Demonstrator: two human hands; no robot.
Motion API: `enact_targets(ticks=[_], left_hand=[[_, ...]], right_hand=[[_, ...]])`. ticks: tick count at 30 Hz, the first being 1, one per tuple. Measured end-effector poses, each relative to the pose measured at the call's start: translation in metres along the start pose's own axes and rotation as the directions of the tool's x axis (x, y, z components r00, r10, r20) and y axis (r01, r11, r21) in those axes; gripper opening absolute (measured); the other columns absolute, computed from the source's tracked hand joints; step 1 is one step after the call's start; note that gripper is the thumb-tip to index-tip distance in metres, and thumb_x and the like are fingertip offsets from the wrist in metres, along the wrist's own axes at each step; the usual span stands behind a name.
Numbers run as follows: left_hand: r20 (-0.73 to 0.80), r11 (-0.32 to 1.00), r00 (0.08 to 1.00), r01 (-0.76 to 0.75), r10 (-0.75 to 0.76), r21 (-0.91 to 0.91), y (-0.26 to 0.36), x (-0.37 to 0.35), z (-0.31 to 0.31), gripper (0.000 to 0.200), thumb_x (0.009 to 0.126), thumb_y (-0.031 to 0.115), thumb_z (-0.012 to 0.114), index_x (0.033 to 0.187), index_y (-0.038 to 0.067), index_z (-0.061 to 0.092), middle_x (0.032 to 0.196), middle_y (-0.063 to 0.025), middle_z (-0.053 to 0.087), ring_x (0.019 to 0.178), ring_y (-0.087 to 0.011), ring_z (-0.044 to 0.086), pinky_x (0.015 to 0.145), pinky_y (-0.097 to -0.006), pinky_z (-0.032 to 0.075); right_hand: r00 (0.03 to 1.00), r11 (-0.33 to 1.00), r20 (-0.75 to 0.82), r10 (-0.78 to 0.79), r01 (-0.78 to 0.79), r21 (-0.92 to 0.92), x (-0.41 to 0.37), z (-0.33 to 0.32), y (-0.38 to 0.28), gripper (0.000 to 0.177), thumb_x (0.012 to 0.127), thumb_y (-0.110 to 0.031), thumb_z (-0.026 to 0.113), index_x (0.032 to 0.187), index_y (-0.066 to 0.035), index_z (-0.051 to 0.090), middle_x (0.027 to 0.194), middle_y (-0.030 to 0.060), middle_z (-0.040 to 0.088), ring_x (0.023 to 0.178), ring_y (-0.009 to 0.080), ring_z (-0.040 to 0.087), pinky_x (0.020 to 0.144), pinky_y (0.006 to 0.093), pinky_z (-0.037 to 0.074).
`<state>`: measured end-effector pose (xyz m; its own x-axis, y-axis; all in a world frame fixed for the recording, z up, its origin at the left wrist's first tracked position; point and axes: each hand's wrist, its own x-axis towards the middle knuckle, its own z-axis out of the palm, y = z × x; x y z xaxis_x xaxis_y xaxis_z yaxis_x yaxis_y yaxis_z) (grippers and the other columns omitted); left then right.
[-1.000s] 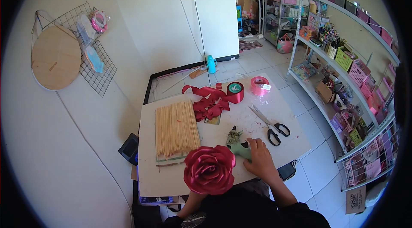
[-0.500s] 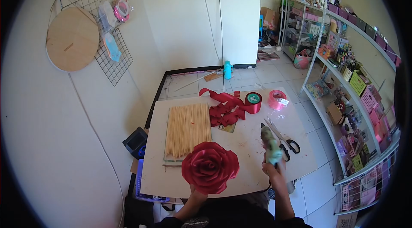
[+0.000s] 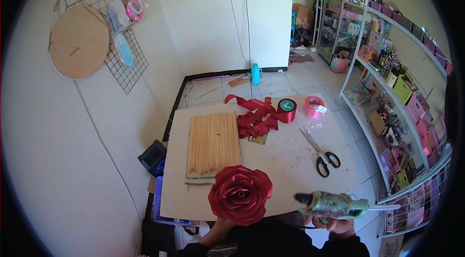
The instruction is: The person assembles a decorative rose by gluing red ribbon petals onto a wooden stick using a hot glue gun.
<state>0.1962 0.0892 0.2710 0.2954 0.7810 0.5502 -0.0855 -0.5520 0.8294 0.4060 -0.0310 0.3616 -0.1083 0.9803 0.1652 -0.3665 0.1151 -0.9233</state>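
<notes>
A large dark red ribbon rose (image 3: 240, 194) stands over the table's near edge, with my left hand (image 3: 220, 230) just below it. The bloom hides most of those fingers; they appear closed beneath it. My right hand (image 3: 339, 228) grips a green glue gun (image 3: 334, 205), its dark nozzle pointing left toward the rose and a clear glue stick out of its back. Nozzle and petals are apart. Black-handled scissors (image 3: 322, 155) lie partly open on the white table (image 3: 286, 179). Beyond the rose is a bundle of thin wooden sticks (image 3: 214, 141).
Loose red ribbon (image 3: 254, 121) and a red ribbon roll (image 3: 286, 111) lie at the table's far side, beside a pink roll (image 3: 314, 106). Shelves (image 3: 382, 97) with baskets stand at the right. A blue flask (image 3: 255, 74) is on the floor.
The glue gun has turned from pointing away to pointing left, and has come nearer to me with my right hand. The rose has shifted slightly toward me.
</notes>
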Motion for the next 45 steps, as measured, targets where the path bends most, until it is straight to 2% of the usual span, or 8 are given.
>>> enact_targets(ticks=[3, 5, 7, 9, 22, 29, 38, 45], left_hand=[[0.021, 1.000, 1.000, 0.010, -0.010, -0.016, 0.006, 0.001, -0.002, 0.035, 0.074, 0.020, 0.057, 0.101, 0.002, 0.043, 0.098, -0.0092, 0.047, 0.091, -0.0191, 0.043, 0.079, -0.0303, 0.034], [0.034, 0.999, 0.999, 0.016, -0.015, -0.029, 0.010, 0.001, -0.003, 0.035, 0.074, 0.020, 0.057, 0.100, 0.001, 0.044, 0.097, -0.0093, 0.047, 0.089, -0.0192, 0.043, 0.078, -0.0302, 0.034], [0.047, 0.999, 0.999, 0.023, -0.021, -0.040, 0.014, 0.001, -0.003, 0.034, 0.073, 0.020, 0.057, 0.098, 0.001, 0.044, 0.095, -0.0095, 0.048, 0.088, -0.0192, 0.043, 0.076, -0.0301, 0.034], [0.058, 0.999, 0.998, 0.021, -0.019, -0.042, 0.018, 0.001, -0.004, 0.033, 0.072, 0.019, 0.058, 0.097, 0.001, 0.045, 0.093, -0.0096, 0.048, 0.086, -0.0192, 0.043, 0.075, -0.0299, 0.034], [0.098, 0.999, 0.994, -0.035, 0.037, -0.019, 0.034, 0.009, -0.005, 0.029, 0.067, 0.016, 0.060, 0.087, -0.001, 0.048, 0.083, -0.0103, 0.050, 0.075, -0.0195, 0.044, 0.065, -0.0290, 0.035], [0.088, 0.998, 0.995, -0.050, 0.053, -0.046, 0.041, 0.005, -0.006, 0.027, 0.064, 0.015, 0.062, 0.082, -0.003, 0.050, 0.078, -0.0108, 0.052, 0.069, -0.0196, 0.045, 0.060, -0.0285, 0.035], [0.080, 0.988, 0.991, 0.115, -0.108, -0.100, 0.031, 0.001, -0.006, 0.025, 0.061, 0.013, 0.063, 0.075, -0.004, 0.052, 0.070, -0.0113, 0.053, 0.061, -0.0198, 0.045, 0.054, -0.0279, 0.035], [0.088, 0.996, 0.994, 0.072, -0.066, -0.060, 0.034, 0.010, -0.005, 0.023, 0.058, 0.011, 0.065, 0.070, -0.005, 0.054, 0.065, -0.0117, 0.054, 0.055, -0.0200, 0.046, 0.049, -0.0274, 0.036]], right_hand=[[0.996, 0.992, 0.042, 0.080, -0.075, -0.105, -0.004, 0.001, -0.012, 0.046, 0.069, -0.025, 0.069, 0.102, 0.003, 0.051, 0.088, 0.0125, 0.060, 0.075, 0.0188, 0.060, 0.061, 0.0247, 0.047], [0.987, 0.849, 0.110, 0.117, -0.042, -0.528, -0.004, 0.002, -0.031, 0.046, 0.069, -0.026, 0.069, 0.102, 0.002, 0.051, 0.087, 0.0124, 0.060, 0.073, 0.0191, 0.061, 0.061, 0.0256, 0.049], [0.978, 0.846, 0.108, 0.179, -0.097, -0.524, 0.005, 0.010, -0.046, 0.045, 0.071, -0.028, 0.067, 0.101, 0.002, 0.052, 0.085, 0.0118, 0.060, 0.070, 0.0196, 0.061, 0.059, 0.0264, 0.050], [0.952, 0.661, 0.269, 0.144, 0.110, -0.742, 0.011, 0.014, -0.055, 0.046, 0.071, -0.031, 0.066, 0.099, 0.002, 0.052, 0.081, 0.0119, 0.060, 0.068, 0.0209, 0.061, 0.056, 0.0274, 0.050], [0.947, 0.672, 0.321, 0.009, 0.231, -0.704, 0.006, 0.011, -0.035, 0.040, 0.076, -0.031, 0.061, 0.094, 0.003, 0.053, 0.075, 0.0116, 0.059, 0.059, 0.0218, 0.060, 0.050, 0.0283, 0.050], [0.938, 0.656, 0.334, 0.098, 0.191, -0.730, 0.008, 0.013, -0.043, 0.040, 0.076, -0.032, 0.060, 0.094, 0.004, 0.053, 0.074, 0.0109, 0.058, 0.059, 0.0211, 0.060, 0.049, 0.0271, 0.050], [0.951, 0.709, 0.309, 0.000, 0.218, -0.670, 0.009, 0.014, -0.036, 0.039, 0.075, -0.030, 0.062, 0.092, 0.003, 0.053, 0.075, 0.0102, 0.058, 0.060, 0.0199, 0.059, 0.048, 0.0259, 0.049], [0.945, 0.657, 0.319, 0.071, 0.197, -0.728, 0.009, 0.015, -0.041, 0.038, 0.075, -0.030, 0.062, 0.092, 0.003, 0.053, 0.074, 0.0104, 0.058, 0.059, 0.0207, 0.059, 0.049, 0.0267, 0.049]])
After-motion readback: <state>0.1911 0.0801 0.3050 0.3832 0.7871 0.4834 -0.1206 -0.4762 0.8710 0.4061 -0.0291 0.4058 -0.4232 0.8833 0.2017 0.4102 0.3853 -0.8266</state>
